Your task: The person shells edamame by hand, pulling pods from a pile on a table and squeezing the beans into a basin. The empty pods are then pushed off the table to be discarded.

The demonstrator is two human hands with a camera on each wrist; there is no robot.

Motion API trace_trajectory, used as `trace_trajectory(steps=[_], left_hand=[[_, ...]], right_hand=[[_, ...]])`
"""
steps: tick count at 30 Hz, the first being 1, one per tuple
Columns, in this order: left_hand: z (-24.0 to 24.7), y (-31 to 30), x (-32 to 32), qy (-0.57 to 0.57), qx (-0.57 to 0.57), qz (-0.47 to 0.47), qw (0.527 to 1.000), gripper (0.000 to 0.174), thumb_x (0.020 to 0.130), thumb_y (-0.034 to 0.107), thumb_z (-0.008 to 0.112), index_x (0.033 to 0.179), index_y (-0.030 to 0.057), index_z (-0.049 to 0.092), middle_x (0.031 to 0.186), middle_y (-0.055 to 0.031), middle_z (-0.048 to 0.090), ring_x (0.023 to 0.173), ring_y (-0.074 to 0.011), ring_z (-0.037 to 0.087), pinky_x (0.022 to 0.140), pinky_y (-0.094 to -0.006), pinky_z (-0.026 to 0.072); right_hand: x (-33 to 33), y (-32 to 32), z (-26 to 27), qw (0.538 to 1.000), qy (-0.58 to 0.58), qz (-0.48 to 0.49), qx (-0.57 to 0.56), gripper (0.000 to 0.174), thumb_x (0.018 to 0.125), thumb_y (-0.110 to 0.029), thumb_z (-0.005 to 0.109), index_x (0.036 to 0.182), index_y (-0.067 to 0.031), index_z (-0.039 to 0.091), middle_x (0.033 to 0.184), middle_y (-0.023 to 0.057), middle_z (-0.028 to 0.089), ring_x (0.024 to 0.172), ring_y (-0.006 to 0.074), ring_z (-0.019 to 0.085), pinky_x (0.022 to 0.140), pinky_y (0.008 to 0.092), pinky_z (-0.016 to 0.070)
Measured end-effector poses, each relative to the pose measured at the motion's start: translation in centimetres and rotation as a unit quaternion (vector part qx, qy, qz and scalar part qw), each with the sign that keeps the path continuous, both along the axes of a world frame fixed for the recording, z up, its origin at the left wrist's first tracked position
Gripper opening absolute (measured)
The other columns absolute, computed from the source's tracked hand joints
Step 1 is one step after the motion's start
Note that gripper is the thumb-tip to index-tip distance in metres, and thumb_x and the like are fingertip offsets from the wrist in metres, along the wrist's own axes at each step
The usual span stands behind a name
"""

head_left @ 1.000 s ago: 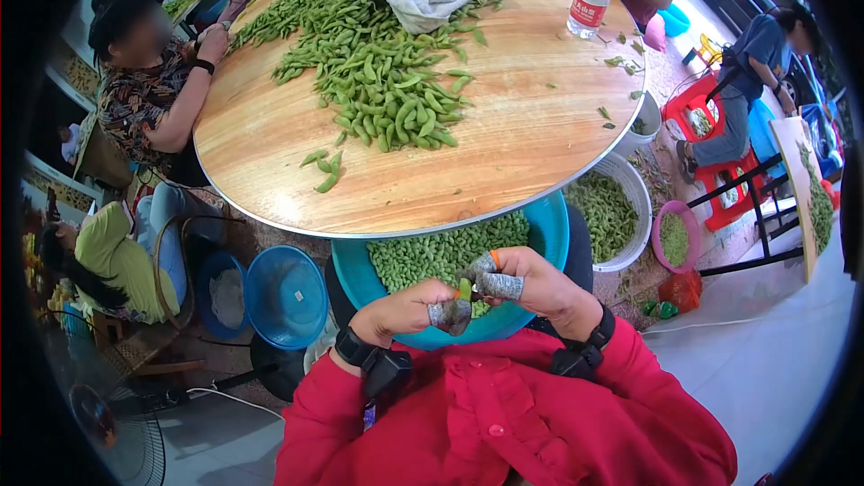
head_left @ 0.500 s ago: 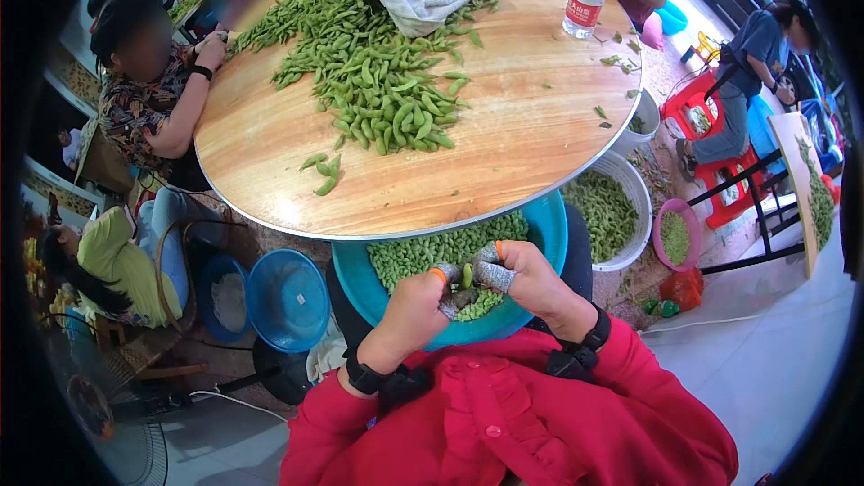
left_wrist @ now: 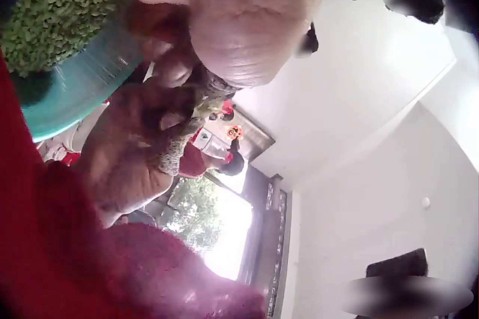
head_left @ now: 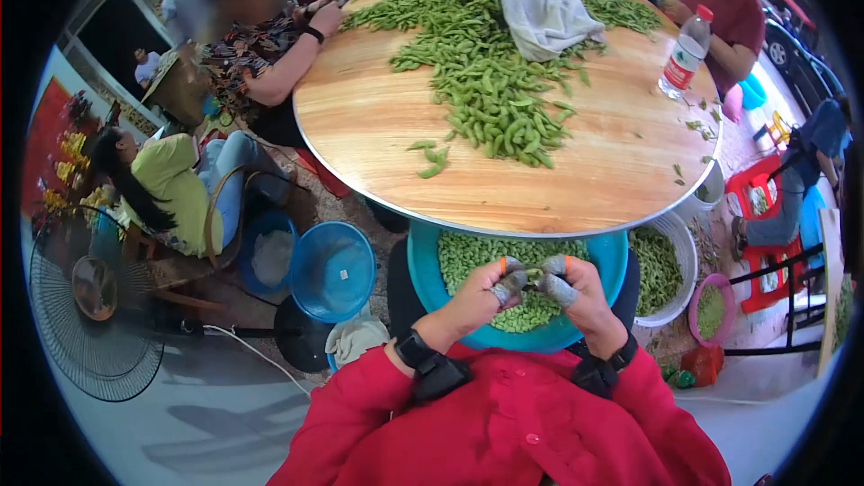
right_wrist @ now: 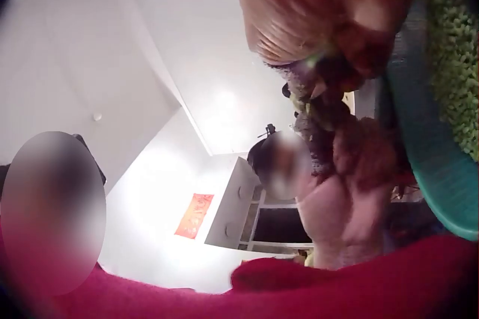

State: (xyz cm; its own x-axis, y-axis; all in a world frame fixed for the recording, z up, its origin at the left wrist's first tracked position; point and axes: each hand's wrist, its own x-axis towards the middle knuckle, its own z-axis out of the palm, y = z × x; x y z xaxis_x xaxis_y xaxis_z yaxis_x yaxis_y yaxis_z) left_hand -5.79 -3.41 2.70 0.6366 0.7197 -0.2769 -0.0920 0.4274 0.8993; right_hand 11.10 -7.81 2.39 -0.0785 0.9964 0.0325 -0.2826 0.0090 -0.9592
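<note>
My left hand [head_left: 477, 299] and right hand [head_left: 587, 299] meet over a teal basin [head_left: 421, 274]. Grey wraps with orange bands cover some fingers and thumbs. Between the fingertips both hands pinch a green soybean pod [head_left: 534, 276], mostly hidden by the wraps. In the right wrist view, a bit of the pod [right_wrist: 324, 112] shows between the two hands. Shelled green soybeans [head_left: 468, 256] fill the basin below, also visible as beans [left_wrist: 63, 16] at the upper left of the left wrist view.
Whole pods [head_left: 504, 117] are heaped on a round wooden table [head_left: 378, 153], partly under a grey cloth [head_left: 540, 9]. A water bottle [head_left: 686, 54] stands at its right. A white basket [head_left: 684, 256] of pods and a blue basin [head_left: 333, 272] flank the teal basin. Other people sit around.
The head view has swung left, shifting the table and basin rightward in the picture. Both hands stay together over the basin, their fingers changing position around a pod.
</note>
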Motion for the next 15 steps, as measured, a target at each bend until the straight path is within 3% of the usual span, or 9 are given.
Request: trace_trajectory(steps=[1, 4, 10, 13, 15], left_hand=[[0.1, 0.1, -0.3, -0.029, 0.002, -0.030, 0.999, 0.013, 0.087, 0.013, 0.045, 0.098, 0.0093, 0.050, 0.063, 0.0018, 0.047, 0.053, -0.0043, 0.039, 0.047, -0.0165, 0.0300], [1.8, 0.3, -0.4, 0.019, -0.031, -0.054, 0.998, 0.014, 0.086, 0.013, 0.041, 0.096, 0.0090, 0.049, 0.062, 0.0004, 0.049, 0.051, -0.0049, 0.040, 0.044, -0.0171, 0.0268], [1.4, 0.2, 0.4, 0.031, -0.098, 0.028, 0.994, 0.016, 0.081, 0.006, 0.036, 0.092, 0.0090, 0.048, 0.063, -0.0018, 0.049, 0.048, -0.0067, 0.039, 0.040, -0.0193, 0.0252], [-0.2, 0.4, 0.6, 0.029, -0.108, 0.047, 0.993, 0.014, 0.079, 0.005, 0.038, 0.089, 0.0079, 0.047, 0.064, -0.0029, 0.049, 0.046, -0.0070, 0.039, 0.038, -0.0207, 0.0239], [-0.9, 0.6, 0.4, 0.041, -0.124, 0.035, 0.991, 0.016, 0.077, 0.005, 0.041, 0.091, 0.0069, 0.048, 0.068, -0.0027, 0.049, 0.050, -0.0071, 0.041, 0.042, -0.0194, 0.0282]], right_hand=[[0.4, 0.2, 0.1, 0.996, -0.078, 0.008, 0.033, 0.006, 0.079, -0.009, 0.055, 0.079, -0.0030, 0.056, 0.067, -0.0035, 0.049, 0.062, 0.0043, 0.042, 0.054, 0.0208, 0.0361], [0.0, 0.1, -0.2, 0.987, -0.151, -0.023, 0.058, 0.006, 0.077, -0.005, 0.056, 0.080, -0.0003, 0.055, 0.066, 0.0005, 0.050, 0.058, 0.0082, 0.043, 0.054, 0.0243, 0.0380], [-0.5, 0.0, 1.9, 0.936, -0.312, -0.033, 0.158, 0.008, 0.071, -0.001, 0.058, 0.074, 0.0020, 0.051, 0.066, 0.0141, 0.049, 0.055, 0.0211, 0.045, 0.052, 0.0300, 0.0380], [-0.6, 0.3, 1.2, 0.932, -0.337, -0.018, 0.133, 0.011, 0.072, -0.001, 0.056, 0.083, -0.0003, 0.058, 0.068, 0.0110, 0.053, 0.060, 0.0167, 0.051, 0.056, 0.0260, 0.0413], [-0.8, 0.4, 1.4, 0.944, -0.311, -0.032, 0.104, 0.006, 0.072, -0.002, 0.057, 0.076, 0.0015, 0.053, 0.063, 0.0135, 0.048, 0.055, 0.0191, 0.044, 0.052, 0.0295, 0.0386]])
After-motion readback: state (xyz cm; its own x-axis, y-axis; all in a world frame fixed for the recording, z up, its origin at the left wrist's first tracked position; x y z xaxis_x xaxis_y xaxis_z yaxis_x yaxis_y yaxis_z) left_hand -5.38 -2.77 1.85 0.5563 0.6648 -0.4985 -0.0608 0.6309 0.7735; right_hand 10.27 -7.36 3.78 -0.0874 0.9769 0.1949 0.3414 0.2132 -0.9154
